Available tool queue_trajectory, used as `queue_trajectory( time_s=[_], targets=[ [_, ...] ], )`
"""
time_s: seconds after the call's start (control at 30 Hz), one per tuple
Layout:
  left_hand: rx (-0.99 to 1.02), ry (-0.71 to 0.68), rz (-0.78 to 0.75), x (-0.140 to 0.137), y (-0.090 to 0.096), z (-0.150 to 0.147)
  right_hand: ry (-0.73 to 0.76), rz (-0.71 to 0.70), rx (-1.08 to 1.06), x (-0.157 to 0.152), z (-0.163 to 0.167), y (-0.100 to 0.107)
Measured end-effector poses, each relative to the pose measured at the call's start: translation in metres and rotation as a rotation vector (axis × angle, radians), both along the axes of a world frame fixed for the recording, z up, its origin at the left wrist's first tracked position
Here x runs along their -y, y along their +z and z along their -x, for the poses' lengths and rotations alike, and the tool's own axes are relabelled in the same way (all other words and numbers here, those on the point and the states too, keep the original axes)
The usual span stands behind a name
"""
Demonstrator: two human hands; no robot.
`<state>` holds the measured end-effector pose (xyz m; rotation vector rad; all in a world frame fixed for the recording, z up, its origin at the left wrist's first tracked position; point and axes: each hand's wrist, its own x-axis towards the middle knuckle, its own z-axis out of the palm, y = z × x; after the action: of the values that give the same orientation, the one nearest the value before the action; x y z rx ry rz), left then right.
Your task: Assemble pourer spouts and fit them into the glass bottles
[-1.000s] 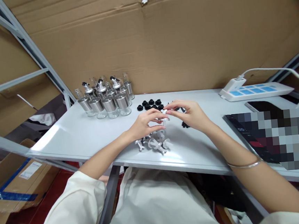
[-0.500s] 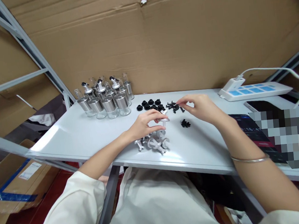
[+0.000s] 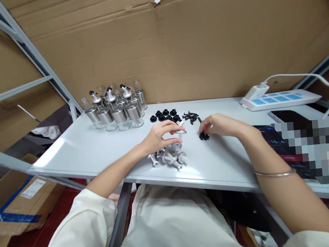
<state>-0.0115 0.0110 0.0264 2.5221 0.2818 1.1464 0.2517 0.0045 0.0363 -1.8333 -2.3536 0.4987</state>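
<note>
My left hand (image 3: 165,134) pinches a white-grey pourer spout (image 3: 180,133) upright, thumb below and fingers across it. Under that hand lies a heap of similar pourer spouts (image 3: 171,158) with round flanges. My right hand (image 3: 211,126) is closed, fingertips down at a small cluster of tiny black parts (image 3: 204,136); what is between the fingers is hidden. Just beyond it, thin black lever-like pieces (image 3: 191,116) lie loose, one of them close to the fingertips. Round black stoppers (image 3: 161,117) stand in a group behind my left hand.
Glass bottles with metal sleeves (image 3: 119,115) stand at the back left, several topped with pourers. A power strip (image 3: 283,99), phone (image 3: 305,122) and dark-screened device (image 3: 282,147) occupy the right side. A cardboard wall (image 3: 175,53) rises behind the white table (image 3: 97,150).
My right hand has moved from the black lever pieces toward me, down to the cluster of tiny black parts. My left hand stays in place holding the pourer spout.
</note>
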Motion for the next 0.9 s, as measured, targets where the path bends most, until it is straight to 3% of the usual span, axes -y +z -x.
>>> queue_trajectory(
  time_s=[0.33, 0.47, 0.63, 0.9],
  targets=[
    [-0.011, 0.001, 0.018, 0.000, -0.001, 0.000, 0.070, -0.114, -0.102, -0.003, -0.004, -0.008],
    [-0.034, 0.008, 0.032, 0.000, -0.002, 0.001, 0.000, -0.119, -0.107, -0.001, -0.001, -0.005],
    [-0.045, 0.002, 0.002, -0.001, -0.003, 0.000, -0.096, -0.332, -0.135, 0.004, 0.003, 0.003],
    [-0.020, -0.033, -0.020, 0.000, -0.002, -0.001, -0.081, -0.406, -0.483, 0.011, 0.018, 0.014]
  ],
)
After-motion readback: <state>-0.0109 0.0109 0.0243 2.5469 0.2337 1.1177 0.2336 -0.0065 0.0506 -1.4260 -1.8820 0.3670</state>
